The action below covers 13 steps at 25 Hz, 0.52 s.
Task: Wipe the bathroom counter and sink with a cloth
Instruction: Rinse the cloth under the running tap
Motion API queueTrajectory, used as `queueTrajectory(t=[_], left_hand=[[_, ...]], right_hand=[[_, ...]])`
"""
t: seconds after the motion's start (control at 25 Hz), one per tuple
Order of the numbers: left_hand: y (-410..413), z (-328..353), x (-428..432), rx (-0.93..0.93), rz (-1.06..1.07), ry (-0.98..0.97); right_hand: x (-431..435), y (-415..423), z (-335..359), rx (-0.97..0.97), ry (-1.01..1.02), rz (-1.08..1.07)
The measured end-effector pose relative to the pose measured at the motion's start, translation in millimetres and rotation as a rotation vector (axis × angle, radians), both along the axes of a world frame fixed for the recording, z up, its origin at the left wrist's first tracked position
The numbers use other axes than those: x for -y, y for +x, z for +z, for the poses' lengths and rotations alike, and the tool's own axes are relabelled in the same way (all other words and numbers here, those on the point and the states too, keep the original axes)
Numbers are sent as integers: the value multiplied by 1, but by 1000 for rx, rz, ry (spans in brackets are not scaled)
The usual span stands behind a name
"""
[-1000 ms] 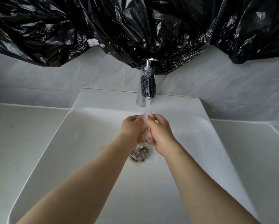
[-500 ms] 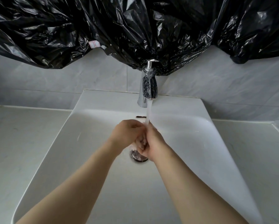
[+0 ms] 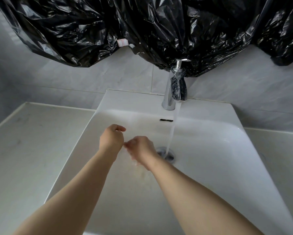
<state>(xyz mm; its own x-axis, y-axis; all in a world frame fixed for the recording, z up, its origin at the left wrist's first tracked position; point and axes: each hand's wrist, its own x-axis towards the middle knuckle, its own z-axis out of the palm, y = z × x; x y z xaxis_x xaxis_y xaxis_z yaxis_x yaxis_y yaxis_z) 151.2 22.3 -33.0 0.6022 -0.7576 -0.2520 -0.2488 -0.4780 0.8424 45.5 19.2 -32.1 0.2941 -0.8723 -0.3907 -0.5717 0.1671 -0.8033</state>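
Hanging on the tiled wall, black plastic sheeting (image 3: 159, 31) covered the space above the white counter (image 3: 32, 141) and its sink (image 3: 218, 150). The faucet (image 3: 176, 89) ran water (image 3: 172, 133) into the basin, onto the drain (image 3: 171, 157). Over the basin, the left hand (image 3: 111, 139) had its fingers curled and the right hand (image 3: 140, 149) was blurred; whether either grip held a cloth could not be told.

Two hands (image 3: 111, 139) (image 3: 141, 148), one sink (image 3: 210, 158), one faucet (image 3: 174, 89).
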Motion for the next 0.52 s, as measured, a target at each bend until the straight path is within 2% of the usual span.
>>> queueTrajectory(t=[0.08, 0.12, 0.24, 0.32, 0.4, 0.52], left_hand=[[-4, -3, 2, -43, -32, 13], [-9, -3, 2, -76, -62, 21], [-37, 4, 2, -211, -208, 31], [-63, 13, -1, -394, -313, 36], [-84, 16, 0, -541, -372, 31], [-98, 10, 6, -483, -341, -6]], right_hand=[[12, -13, -4, -74, -50, -177], [18, -23, -5, -40, -40, -286], [32, -52, 2, 341, 149, -514], [34, -69, 10, 507, 286, -489], [31, -84, 12, 632, 292, -435], [26, -102, 11, 482, 170, -394]])
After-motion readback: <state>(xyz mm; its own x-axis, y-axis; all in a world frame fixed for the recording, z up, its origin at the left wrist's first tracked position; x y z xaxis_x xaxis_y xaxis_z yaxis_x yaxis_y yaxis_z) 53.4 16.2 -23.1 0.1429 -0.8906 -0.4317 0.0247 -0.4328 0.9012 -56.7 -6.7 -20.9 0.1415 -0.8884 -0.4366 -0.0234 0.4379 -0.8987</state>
